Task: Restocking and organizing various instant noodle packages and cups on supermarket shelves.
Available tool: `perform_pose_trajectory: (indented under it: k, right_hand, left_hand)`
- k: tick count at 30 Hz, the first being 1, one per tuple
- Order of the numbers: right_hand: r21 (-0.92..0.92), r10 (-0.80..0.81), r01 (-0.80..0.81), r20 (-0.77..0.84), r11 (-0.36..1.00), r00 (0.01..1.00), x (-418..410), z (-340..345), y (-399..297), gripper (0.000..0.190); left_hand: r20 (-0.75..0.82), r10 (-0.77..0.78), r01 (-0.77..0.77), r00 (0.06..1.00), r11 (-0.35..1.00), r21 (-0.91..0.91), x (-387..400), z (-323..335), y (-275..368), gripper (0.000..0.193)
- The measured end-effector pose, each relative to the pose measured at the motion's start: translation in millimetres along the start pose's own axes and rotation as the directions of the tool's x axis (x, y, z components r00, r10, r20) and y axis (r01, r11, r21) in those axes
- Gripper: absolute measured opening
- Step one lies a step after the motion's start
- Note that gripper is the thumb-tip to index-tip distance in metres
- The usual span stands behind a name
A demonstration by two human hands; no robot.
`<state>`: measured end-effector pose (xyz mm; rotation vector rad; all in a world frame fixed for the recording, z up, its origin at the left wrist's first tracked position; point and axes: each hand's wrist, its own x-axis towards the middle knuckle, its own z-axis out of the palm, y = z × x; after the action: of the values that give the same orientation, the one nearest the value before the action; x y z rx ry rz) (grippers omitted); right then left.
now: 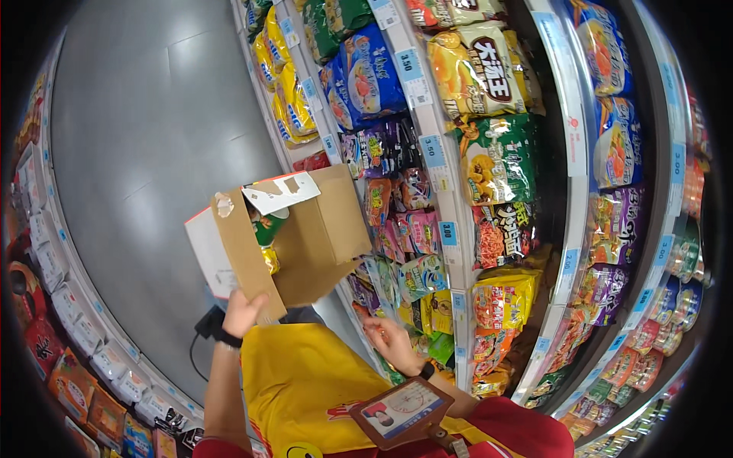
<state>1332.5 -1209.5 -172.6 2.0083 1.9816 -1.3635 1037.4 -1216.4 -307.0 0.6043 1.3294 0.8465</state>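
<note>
My left hand (245, 312) grips the near edge of an open cardboard box (306, 252), thumb on the brown flap. Inside the box lie a green packet (268, 229) and a small yellow packet (270, 260), partly hidden by the flaps. My right hand (392, 343) is off the box, fingers loosely curled in front of the lower shelf. No item is plainly visible in it. Nearest to it are small snack packets on that shelf, among them yellow packets (429, 312) and a bright green packet (441, 346).
Shelves with price tags (446, 233) rise on the right, stocked with instant noodle packs (498, 160). Another shelf with white packs (71, 309) runs along the left. Grey floor (154, 114) lies between. A badge holder (401, 409) hangs over my yellow apron (303, 378).
</note>
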Motion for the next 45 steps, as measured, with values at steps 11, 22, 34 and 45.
perform_pose_trajectory:
  k: [11,22,34,45]
  right_hand:
    - [-0.287,-0.188,0.448,0.626,0.847,0.757,184.6,85.5,-42.0,0.062]
    - [0.352,-0.317,0.147,0.493,0.924,0.810,214.3,183.2,7.5,0.054]
    - [-0.252,-0.189,0.456,0.666,0.853,0.721,194.5,147.7,-65.5,0.073]
    - [0.711,-0.002,-0.111,0.156,0.694,0.988,115.6,17.7,-106.2,0.078]
  left_hand:
    - [0.123,0.100,-0.108,0.987,0.993,0.056,-145.8,1.1,47.9,0.020]
    - [0.120,0.067,-0.066,0.990,0.998,-0.018,-163.1,13.3,27.0,0.020]
    - [-0.107,-0.176,0.162,0.979,0.978,-0.132,-168.3,-19.7,9.9,0.016]
    - [-0.516,-0.206,0.119,0.832,0.973,-0.196,-155.9,-50.6,26.9,0.016]
